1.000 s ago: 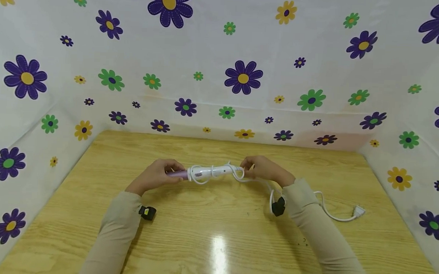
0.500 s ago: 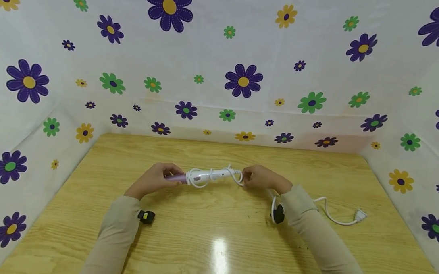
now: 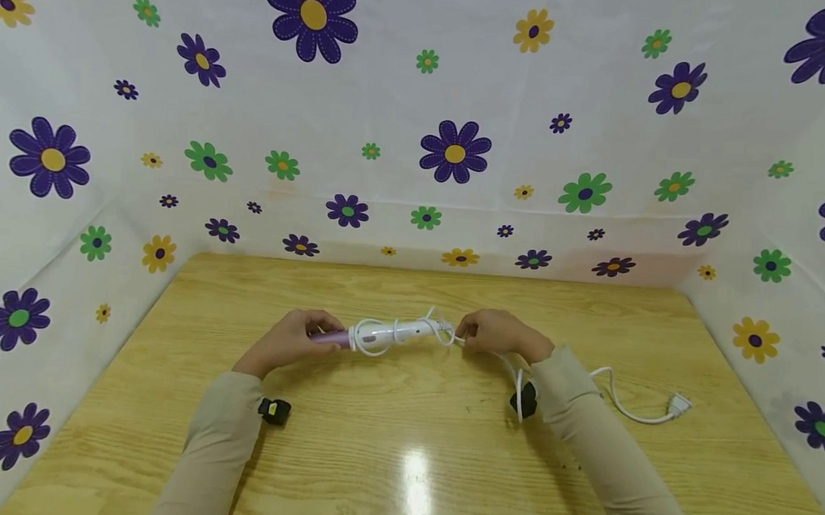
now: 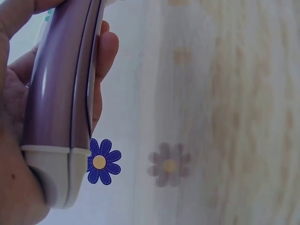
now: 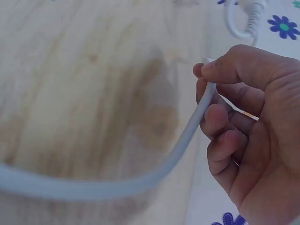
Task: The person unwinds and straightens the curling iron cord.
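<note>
A white and purple wand-like appliance (image 3: 385,334) lies sideways between the hands, with white cord looped loosely round its white part. The left hand (image 3: 290,341) grips its purple end; in the left wrist view the fingers wrap behind the purple shell (image 4: 58,79). Near the other end, the right hand (image 3: 497,334) holds the cord. The right wrist view shows the thumb and forefinger of that hand (image 5: 253,108) pinching the white cord (image 5: 187,133), which curves away below. The ribbed cord base (image 5: 253,18) shows beyond the fingertips.
The cord runs past the right sleeve to a white plug (image 3: 679,405) on the wooden table (image 3: 393,423). Black wrist devices sit at both cuffs, one at the left (image 3: 275,411), one at the right (image 3: 523,400). Flower-printed white sheeting (image 3: 391,97) surrounds the table's back and sides.
The right hand has drawn slightly away from the appliance's cord end, and the cord loop there looks smaller. The left hand keeps its grip on the purple end.
</note>
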### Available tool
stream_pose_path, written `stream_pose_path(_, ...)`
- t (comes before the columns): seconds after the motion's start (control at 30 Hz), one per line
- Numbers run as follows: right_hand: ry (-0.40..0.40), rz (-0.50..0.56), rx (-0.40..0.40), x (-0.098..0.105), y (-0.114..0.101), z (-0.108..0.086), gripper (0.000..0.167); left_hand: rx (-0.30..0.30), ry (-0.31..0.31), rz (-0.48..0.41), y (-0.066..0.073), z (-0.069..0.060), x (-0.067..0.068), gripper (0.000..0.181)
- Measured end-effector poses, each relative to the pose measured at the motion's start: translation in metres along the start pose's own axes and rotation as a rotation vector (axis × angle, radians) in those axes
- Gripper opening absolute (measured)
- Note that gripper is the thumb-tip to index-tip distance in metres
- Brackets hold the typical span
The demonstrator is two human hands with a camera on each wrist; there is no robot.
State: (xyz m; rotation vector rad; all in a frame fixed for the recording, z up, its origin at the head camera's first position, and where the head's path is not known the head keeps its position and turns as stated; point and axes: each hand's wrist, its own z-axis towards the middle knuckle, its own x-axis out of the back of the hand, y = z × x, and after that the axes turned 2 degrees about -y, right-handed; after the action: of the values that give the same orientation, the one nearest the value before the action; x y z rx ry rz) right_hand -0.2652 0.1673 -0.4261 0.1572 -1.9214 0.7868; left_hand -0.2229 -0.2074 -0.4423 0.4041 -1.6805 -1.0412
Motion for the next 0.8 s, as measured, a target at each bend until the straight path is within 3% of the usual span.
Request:
stream_pose_path(0.23, 0.056, 0.097, -0.011, 0.017, 0.000, -0.011, 0.027, 0.004, -0.019, -0.002, 0.002, 0.002, -0.003, 0.032)
stream_pose_path(0.37, 0.075, 0.132, 0.027, 0.027, -0.004, -0.022, 0.027, 0.007, -0.032, -0.001, 0.002, 0.003, -0.004, 0.032)
stream_pose_path(0.8, 0.087, 0.039, 0.182, 0.033, -0.021, -0.067, 0.021, 0.010, -0.010, 0.037, 0.002, 0.007, -0.003, 0.033)
